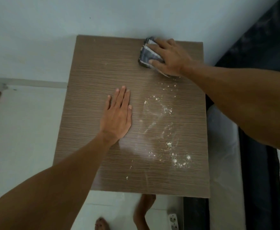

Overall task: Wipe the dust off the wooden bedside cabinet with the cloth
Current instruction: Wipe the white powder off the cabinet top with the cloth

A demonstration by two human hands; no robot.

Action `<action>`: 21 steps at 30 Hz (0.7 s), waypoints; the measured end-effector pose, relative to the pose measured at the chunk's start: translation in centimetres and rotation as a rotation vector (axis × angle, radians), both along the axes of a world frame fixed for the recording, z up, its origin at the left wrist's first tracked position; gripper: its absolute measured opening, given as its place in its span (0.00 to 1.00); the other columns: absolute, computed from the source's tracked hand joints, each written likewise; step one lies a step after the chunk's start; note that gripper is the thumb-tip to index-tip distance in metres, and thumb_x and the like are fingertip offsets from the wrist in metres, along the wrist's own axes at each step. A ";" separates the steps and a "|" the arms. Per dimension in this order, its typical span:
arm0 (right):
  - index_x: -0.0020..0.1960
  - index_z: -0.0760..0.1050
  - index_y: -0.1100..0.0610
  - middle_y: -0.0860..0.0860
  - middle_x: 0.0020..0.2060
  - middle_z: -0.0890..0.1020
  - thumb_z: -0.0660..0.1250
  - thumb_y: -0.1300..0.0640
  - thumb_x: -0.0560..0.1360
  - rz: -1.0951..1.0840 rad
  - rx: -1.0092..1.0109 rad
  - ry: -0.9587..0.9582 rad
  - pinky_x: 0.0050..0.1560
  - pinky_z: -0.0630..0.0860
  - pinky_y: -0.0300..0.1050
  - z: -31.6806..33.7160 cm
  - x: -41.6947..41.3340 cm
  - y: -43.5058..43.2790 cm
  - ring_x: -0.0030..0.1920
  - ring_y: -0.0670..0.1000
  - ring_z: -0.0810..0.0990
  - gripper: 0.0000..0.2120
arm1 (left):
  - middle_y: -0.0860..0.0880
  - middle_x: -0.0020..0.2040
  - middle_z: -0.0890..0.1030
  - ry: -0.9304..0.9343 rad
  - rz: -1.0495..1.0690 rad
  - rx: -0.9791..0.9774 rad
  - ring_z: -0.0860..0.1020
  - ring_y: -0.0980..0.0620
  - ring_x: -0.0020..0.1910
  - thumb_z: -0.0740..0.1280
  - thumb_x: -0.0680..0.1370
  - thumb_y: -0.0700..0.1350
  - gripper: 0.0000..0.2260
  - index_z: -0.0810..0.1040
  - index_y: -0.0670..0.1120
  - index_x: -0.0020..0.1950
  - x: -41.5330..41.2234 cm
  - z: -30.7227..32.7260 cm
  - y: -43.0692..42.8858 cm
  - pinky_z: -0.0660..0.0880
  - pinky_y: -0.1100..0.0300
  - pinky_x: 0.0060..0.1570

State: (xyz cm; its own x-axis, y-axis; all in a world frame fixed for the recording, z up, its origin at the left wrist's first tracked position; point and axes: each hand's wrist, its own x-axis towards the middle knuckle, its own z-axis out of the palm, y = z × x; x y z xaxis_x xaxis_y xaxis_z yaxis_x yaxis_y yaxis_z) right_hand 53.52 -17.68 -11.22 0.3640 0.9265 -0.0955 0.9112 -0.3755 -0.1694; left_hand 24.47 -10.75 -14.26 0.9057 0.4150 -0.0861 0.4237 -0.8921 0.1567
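Observation:
The wooden bedside cabinet (pixel 94 67) fills the middle of the head view, its brown grained top seen from above. White dust (pixel 167 143) lies in specks and smears over the right half of the top. A folded grey and white cloth (pixel 146 53) rests at the far right corner of the top. My right hand (pixel 170 58) presses flat on the cloth, fingers spread over it. Near the centre of the top, left of the dust, my left hand (pixel 117 116) lies palm down with fingers together, holding nothing.
A pale wall (pixel 102 15) stands directly behind the cabinet. A dark bed edge (pixel 258 163) runs along the right side. White floor tiles (pixel 19 138) lie to the left and front, with my bare feet (pixel 142 211) and a white power strip (pixel 173 221) below the front edge.

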 end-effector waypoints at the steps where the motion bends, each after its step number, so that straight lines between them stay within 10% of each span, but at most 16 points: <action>1: 0.78 0.58 0.49 0.56 0.77 0.60 0.49 0.37 0.80 -0.004 -0.028 -0.001 0.70 0.62 0.59 -0.1 0.0 0.2 0.71 0.61 0.62 0.30 | 0.45 0.80 0.50 0.001 0.000 0.002 0.48 0.48 0.79 0.43 0.83 0.49 0.24 0.50 0.43 0.79 0.0 0.0 0.0 0.48 0.47 0.76; 6: 0.79 0.51 0.42 0.55 0.79 0.47 0.43 0.34 0.80 -0.119 -0.038 0.025 0.74 0.47 0.63 -1.1 -1.5 -0.4 0.78 0.59 0.47 0.29 | 0.44 0.79 0.52 -0.009 -0.007 0.001 0.50 0.47 0.79 0.43 0.83 0.48 0.24 0.51 0.42 0.78 0.0 0.1 0.1 0.49 0.47 0.76; 21: 0.79 0.43 0.43 0.57 0.79 0.45 0.28 0.30 0.74 -0.132 -0.123 -0.005 0.75 0.44 0.59 -1.6 -18.9 -7.8 0.78 0.59 0.48 0.37 | 0.39 0.78 0.54 -0.078 -0.015 -0.108 0.51 0.43 0.78 0.46 0.82 0.46 0.24 0.54 0.38 0.77 -1.5 0.0 0.5 0.45 0.50 0.76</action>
